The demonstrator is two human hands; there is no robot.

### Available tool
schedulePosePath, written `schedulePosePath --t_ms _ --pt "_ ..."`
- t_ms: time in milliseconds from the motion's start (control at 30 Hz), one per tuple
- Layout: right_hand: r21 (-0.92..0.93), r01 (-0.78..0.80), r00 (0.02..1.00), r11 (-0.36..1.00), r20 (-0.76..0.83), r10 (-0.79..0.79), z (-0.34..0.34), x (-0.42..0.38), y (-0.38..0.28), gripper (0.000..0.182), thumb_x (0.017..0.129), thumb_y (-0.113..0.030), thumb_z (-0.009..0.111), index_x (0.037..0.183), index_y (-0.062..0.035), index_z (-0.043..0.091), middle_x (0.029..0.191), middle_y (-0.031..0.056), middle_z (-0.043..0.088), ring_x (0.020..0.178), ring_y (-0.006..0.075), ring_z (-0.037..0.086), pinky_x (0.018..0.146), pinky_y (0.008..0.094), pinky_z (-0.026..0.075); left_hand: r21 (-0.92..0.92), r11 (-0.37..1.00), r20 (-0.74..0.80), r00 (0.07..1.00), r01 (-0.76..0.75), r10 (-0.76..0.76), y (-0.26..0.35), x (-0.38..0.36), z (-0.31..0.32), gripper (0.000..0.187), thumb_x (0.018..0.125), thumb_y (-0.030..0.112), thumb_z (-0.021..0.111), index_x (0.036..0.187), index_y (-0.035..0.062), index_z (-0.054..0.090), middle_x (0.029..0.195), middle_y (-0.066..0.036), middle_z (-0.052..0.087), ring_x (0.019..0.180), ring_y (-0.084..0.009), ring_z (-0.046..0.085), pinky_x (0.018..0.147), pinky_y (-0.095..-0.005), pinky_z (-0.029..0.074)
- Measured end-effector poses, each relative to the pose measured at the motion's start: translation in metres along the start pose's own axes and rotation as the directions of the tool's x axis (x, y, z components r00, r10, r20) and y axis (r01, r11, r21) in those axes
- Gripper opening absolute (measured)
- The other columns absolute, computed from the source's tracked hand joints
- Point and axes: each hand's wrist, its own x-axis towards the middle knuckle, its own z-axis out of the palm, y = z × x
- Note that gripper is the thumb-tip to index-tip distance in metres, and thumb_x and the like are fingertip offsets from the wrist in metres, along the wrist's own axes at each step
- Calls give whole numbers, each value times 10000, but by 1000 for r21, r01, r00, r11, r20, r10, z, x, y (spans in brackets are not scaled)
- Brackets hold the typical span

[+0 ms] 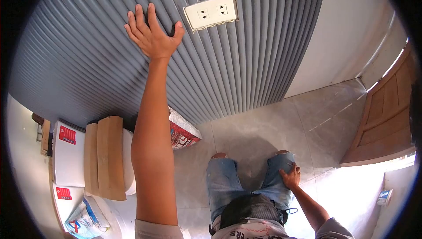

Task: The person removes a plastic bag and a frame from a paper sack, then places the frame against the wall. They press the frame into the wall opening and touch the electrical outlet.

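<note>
My left hand [154, 39] lies with fingers spread against the grey ribbed wall panel [259, 54], just left of a socket. That double wall socket [212, 12] is off-white, sits a little tilted, and has a jagged gap along its lower edge. Down at the right, my right hand [290, 177] rests on the knee of my blue jeans [222, 182], its fingers loosely apart and nothing visible in it.
At the left stand white boxes [70, 168] with red labels, a folded brown cardboard piece [110, 155] and a blue-and-white bag [85, 217]. A red-and-white sack [182, 133] leans by the panel. A wooden door [384, 111] stands at the right above grey floor tiles [259, 124].
</note>
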Motion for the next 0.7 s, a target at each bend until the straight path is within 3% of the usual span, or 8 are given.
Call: schedulePosePath --t_ms 133,200,700 --pt "-5 -4 1000 1000 5 5 -2 -2 -2 885 681 -512 665 1348 -82 272 1281 227 362 1151 420 419 923 522 396 -2 1000 18 1000 0 0 0 1 -2 761 707 532 570 1306 85 426 1375 -144 321 1335 -342 174 1083 -517 96" --pt "-5 -3 1000 1000 6 3 -2 -2 -2 887 680 -514 665 1348 -79 274 1281 228 361 1149 421 420 922 522 397 -14 1000 47 999 -10 10 1 1 -4 778 736 486 586 1352 72 352 1377 -149 291 1339 -352 143 1071 -557 111" --pt "-11 3 1000 1000 22 -3 0 2 2 916 679 -532 657 1363 -64 265 1298 238 344 1160 428 409 935 520 391 11 1000 33 999 -11 11 1 1 -2 776 739 528 566 1345 84 371 1379 -145 292 1331 -352 166 1067 -559 127"
